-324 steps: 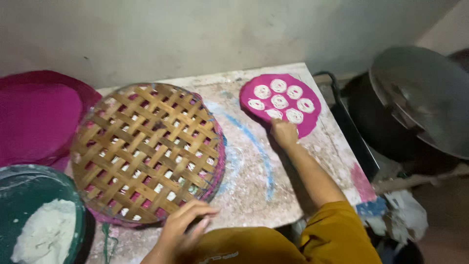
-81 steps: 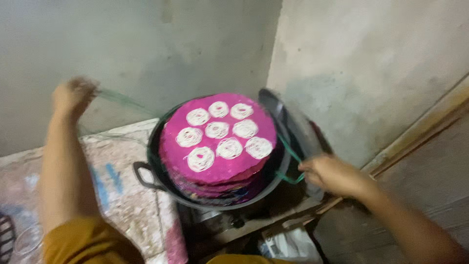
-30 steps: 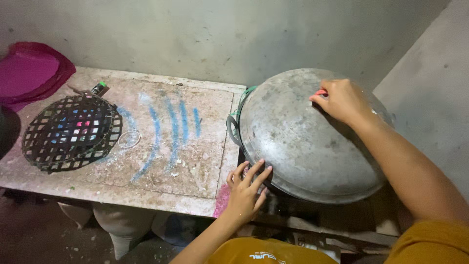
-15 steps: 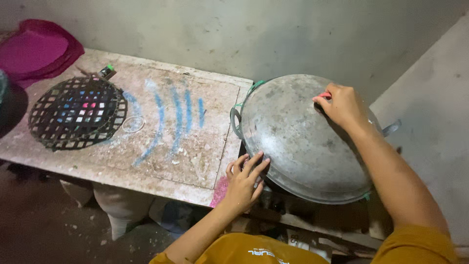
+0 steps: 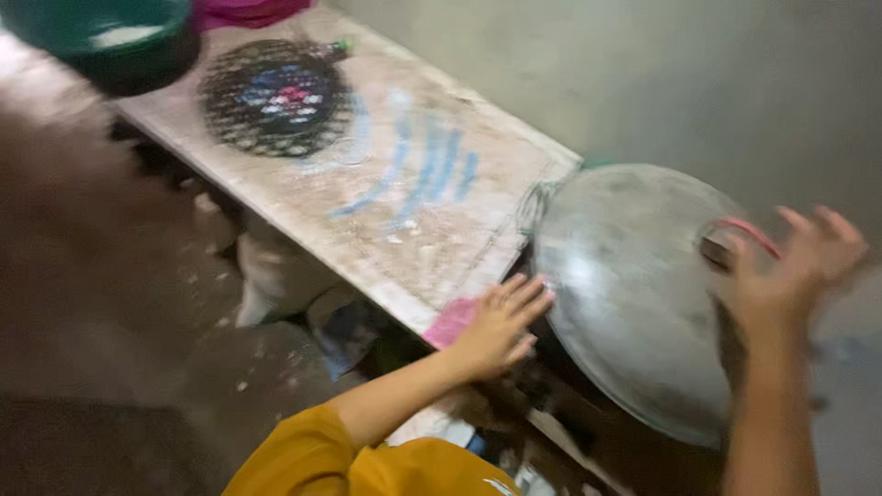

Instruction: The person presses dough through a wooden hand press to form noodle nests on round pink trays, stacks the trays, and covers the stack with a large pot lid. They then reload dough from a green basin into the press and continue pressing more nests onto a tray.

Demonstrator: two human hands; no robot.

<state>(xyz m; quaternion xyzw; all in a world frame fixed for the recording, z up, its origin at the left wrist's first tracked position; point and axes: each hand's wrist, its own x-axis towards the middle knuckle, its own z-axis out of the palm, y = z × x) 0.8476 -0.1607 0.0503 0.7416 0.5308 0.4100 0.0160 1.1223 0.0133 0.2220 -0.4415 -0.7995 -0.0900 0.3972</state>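
Observation:
A large round grey metal lid point(image 5: 634, 285) covers a pot at the right end of a worn table point(image 5: 413, 220). My left hand point(image 5: 501, 323) rests flat against the lid's near-left edge, fingers spread. My right hand point(image 5: 792, 276) hovers just off the lid's far right rim beside a small red handle point(image 5: 749, 230), fingers apart and holding nothing. The frame is blurred by motion.
A dark round woven mat point(image 5: 274, 96) lies on the table's left part. A green bowl with white dough point(image 5: 110, 37) and pink trays point(image 5: 243, 11) stand at the far left. Blue streaks mark the tabletop. Floor clutter lies under the table.
My right hand has come off the lid's red handle and opened. The view has swung and tilted, and the left hand stays on the lid's edge.

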